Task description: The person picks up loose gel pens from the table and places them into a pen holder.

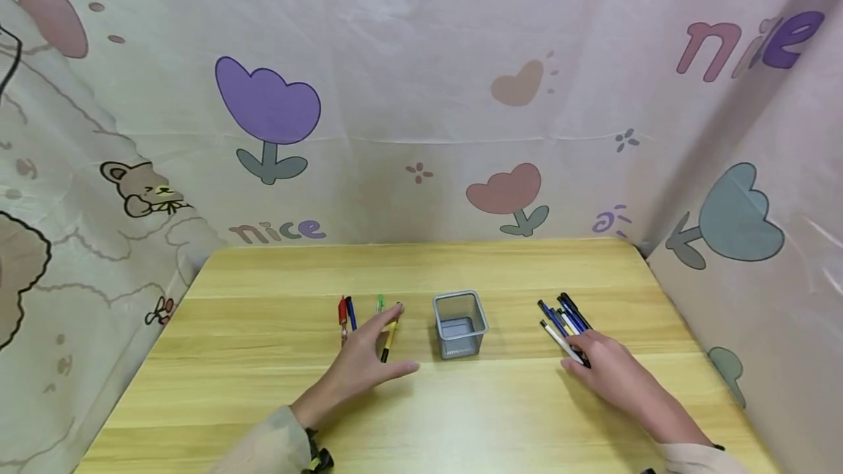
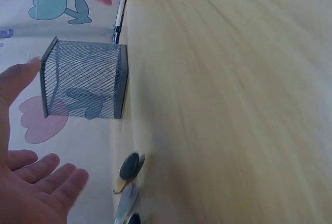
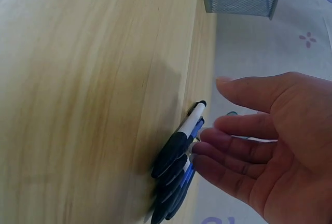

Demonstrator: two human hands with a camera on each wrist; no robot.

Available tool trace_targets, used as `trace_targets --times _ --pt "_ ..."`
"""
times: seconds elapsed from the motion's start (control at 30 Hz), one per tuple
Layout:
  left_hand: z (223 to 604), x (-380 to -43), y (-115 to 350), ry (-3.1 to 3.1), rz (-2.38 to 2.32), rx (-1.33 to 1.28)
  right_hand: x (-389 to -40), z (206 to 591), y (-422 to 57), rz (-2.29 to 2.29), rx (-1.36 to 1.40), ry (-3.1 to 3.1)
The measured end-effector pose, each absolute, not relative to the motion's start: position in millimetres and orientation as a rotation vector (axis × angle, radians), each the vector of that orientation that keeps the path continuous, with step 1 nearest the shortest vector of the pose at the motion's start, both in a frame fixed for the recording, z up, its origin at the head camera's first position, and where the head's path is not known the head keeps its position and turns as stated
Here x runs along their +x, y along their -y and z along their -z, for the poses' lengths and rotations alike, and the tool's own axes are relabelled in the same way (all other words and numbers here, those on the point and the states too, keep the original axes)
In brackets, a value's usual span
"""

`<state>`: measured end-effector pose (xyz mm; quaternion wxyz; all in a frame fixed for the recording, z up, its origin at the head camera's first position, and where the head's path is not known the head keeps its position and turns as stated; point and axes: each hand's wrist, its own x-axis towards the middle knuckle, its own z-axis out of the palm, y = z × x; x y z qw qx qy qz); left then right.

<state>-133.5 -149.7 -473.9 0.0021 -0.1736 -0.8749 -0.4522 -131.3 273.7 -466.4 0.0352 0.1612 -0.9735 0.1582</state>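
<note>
A grey square mesh pen holder [image 1: 459, 346] stands upright in the middle of the table. Left of it, my left hand [image 1: 358, 360] hovers with thumb and fingers spread and nothing between them. Beneath and beyond that hand lie a red pen [image 1: 342, 310], a dark blue pen [image 1: 351, 311], a green pen [image 1: 380, 303] and a yellow pen with black ends [image 1: 390, 341], partly hidden by it. My right hand [image 1: 609, 368] is at the right-hand group of pens, fingers loosely bent, fingertips right beside them. That group includes a white pen [image 3: 194, 118] and several blue and black pens [image 1: 573, 313].
The light wooden table [image 1: 276, 269] ends at a printed cloth [image 1: 395, 93] hung along its back and sides. The left wrist view also shows the mesh holder's side [image 2: 85, 81] close to the left thumb.
</note>
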Motion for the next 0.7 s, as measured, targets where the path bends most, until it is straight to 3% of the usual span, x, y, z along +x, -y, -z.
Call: trace_targets --times 0.7 --pt "483.9 -158.6 105.8 2.654 1.531 -0.643 -146.9 473.0 -260.2 -0.405 0.472 3.084"
